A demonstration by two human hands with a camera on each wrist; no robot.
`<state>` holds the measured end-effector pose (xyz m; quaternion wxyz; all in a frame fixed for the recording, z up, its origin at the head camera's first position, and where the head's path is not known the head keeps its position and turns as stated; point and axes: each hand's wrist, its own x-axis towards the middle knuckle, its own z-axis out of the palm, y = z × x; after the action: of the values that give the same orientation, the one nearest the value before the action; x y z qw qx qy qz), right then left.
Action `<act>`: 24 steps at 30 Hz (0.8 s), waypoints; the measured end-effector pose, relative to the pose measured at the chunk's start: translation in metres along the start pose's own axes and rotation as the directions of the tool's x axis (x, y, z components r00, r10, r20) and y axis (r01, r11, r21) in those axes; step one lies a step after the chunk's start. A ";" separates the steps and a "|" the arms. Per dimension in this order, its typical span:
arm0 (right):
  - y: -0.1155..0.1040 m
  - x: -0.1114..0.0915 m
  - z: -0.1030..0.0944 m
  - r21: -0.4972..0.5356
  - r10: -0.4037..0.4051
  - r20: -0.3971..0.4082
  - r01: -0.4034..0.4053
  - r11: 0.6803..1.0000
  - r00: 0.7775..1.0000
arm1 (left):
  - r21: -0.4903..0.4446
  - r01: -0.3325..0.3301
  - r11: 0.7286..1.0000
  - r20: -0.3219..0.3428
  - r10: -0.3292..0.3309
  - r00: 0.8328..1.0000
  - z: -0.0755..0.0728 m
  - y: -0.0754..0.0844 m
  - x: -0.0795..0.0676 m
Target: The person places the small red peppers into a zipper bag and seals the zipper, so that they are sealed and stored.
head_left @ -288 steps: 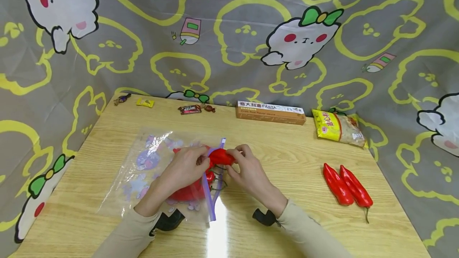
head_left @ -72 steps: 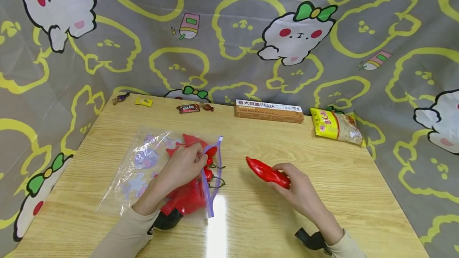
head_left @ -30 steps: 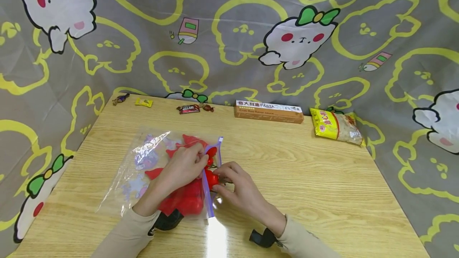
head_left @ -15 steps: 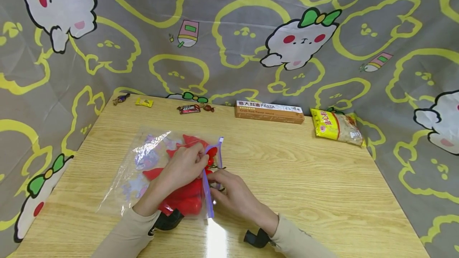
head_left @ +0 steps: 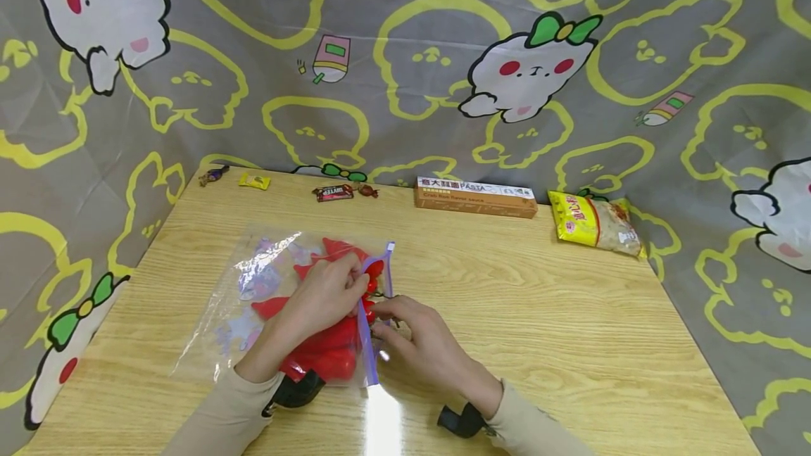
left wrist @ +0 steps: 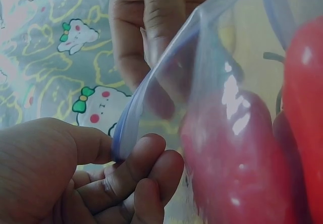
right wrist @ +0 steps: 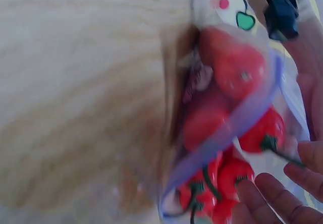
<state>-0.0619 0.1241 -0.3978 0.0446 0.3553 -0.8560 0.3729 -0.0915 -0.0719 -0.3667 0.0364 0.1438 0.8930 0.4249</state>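
Left side first: here's the clear bag point(head_left: 260, 283) lying on the table point(head_left: 538, 385), red peppers point(head_left: 332, 340) packed inside, and the left hand point(head_left: 323, 294) has its lip pinched between thumb and fingers. Lose that pinch and the mouth could sag, since the plastic is limp and little else seems to prop it. Over to the purple seal point(head_left: 370, 357): peppers crowd right up to it, so they may well spill if the bag tips, and those stems point(right wrist: 199, 191) could snag the strip and keep it from closing. Then the right hand point(head_left: 424, 336), in at the mouth, fingers apart beside the stems; whether they touch, I can't tell, but a hard shove might split the film. Now the count, left to right! Four sweets: purple point(head_left: 214, 175), yellow point(head_left: 255, 180), red point(head_left: 333, 192), brown point(head_left: 367, 191). One bag, three pepper tips showing through it, at least three stems at its mouth, full total hidden. Two hands, one pasta box point(head_left: 476, 199), one yellow packet point(head_left: 595, 224).
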 end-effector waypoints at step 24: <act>0.049 -0.031 -0.058 -0.097 0.106 0.069 -0.099 0.990 0.992 | 0.026 -0.136 0.990 0.207 0.128 0.970 0.012 0.042 -0.027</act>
<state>-0.0812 0.2037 -0.3963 0.0102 0.3220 -0.8907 0.3206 -0.0538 -0.0459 -0.3436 0.0971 0.2466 0.8814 0.3911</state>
